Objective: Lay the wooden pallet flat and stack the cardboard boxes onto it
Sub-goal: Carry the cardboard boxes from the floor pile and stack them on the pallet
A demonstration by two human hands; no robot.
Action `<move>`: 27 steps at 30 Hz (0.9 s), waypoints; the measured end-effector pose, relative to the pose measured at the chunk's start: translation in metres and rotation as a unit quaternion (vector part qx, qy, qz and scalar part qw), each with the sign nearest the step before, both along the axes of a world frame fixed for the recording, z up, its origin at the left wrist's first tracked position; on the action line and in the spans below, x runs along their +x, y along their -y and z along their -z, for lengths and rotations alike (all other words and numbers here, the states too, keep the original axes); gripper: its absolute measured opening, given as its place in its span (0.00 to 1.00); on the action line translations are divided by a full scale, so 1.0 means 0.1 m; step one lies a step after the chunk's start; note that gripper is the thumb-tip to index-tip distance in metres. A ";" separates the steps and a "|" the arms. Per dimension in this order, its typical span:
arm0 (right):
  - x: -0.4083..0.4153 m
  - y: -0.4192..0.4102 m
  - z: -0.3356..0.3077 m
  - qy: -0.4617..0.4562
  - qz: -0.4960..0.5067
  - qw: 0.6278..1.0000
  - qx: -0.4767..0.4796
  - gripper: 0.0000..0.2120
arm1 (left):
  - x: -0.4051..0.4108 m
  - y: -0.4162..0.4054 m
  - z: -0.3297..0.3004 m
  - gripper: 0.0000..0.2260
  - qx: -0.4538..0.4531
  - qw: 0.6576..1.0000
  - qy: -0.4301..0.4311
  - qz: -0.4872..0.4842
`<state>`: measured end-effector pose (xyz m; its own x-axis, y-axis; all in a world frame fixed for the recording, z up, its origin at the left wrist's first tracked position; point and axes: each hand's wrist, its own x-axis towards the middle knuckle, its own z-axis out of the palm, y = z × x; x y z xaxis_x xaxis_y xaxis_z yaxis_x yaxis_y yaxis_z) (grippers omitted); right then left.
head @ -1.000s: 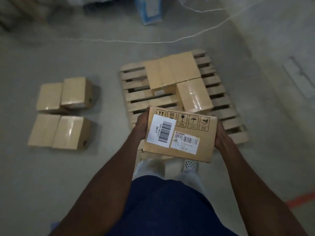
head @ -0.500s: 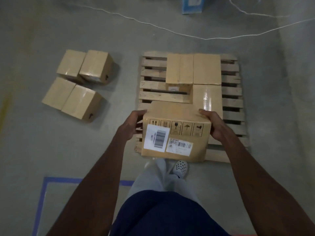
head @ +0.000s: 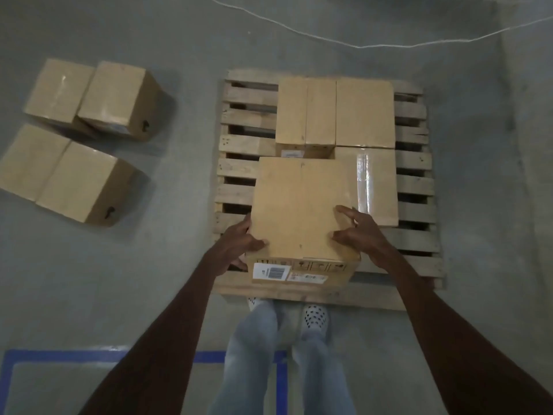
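The wooden pallet [head: 245, 145] lies flat on the concrete floor ahead of me. Three cardboard boxes sit on it: two at the back [head: 305, 110] [head: 365, 113] and a taped one [head: 378, 187] at the right. I hold a fourth box [head: 299, 205], labels facing me, low over the pallet's near left part, beside the taped box. My left hand [head: 239, 244] grips its near left corner. My right hand [head: 359, 232] presses on its top near the right edge. Whether the box rests on the slats is hidden.
Several more cardboard boxes [head: 80, 181] [head: 116, 100] stand on the floor to the left of the pallet. A white cable [head: 359, 44] runs across the floor behind it. Blue tape [head: 59, 354] marks a rectangle by my feet [head: 314, 316].
I have stepped up to the pallet and lowered the labelled box from chest height down onto its near left part. My right hand shifted from the side to the box's top.
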<state>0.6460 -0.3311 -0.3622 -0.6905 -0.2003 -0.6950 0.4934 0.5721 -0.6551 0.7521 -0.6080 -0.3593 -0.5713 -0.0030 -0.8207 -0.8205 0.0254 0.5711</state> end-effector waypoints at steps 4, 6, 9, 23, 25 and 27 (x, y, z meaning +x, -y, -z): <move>-0.08 0.02 1.07 -0.049 -0.013 0.998 -0.021 0.33 | -0.13 -0.03 0.93 0.44 0.017 1.000 -0.008 0.025; -0.10 -0.01 1.65 -0.075 -0.006 0.997 -0.026 0.29 | -0.23 -0.05 1.46 0.47 -0.001 0.999 -0.024 0.028; -0.16 -0.08 2.36 -0.115 -0.002 0.993 -0.021 0.25 | -0.38 -0.08 2.21 0.47 -0.027 0.998 -0.040 0.040; -0.03 -0.62 3.52 -0.333 -0.370 0.853 0.159 0.42 | -0.20 -0.56 3.73 0.59 -0.215 0.958 -0.180 0.063; -0.09 -0.67 3.53 -0.323 -0.403 0.833 0.201 0.49 | -0.24 -0.57 3.74 0.59 -0.237 0.952 -0.176 0.075; -0.17 -0.68 3.54 -0.305 -0.417 0.827 0.223 0.53 | -0.27 -0.57 3.75 0.59 -0.243 0.951 -0.178 0.075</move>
<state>0.6287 -0.2629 -0.7161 -0.6913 -0.6003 -0.4021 -0.5378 0.7992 -0.2685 0.7247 -0.5514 -0.7345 -0.8361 -0.2297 -0.4982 -0.5445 0.4588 0.7022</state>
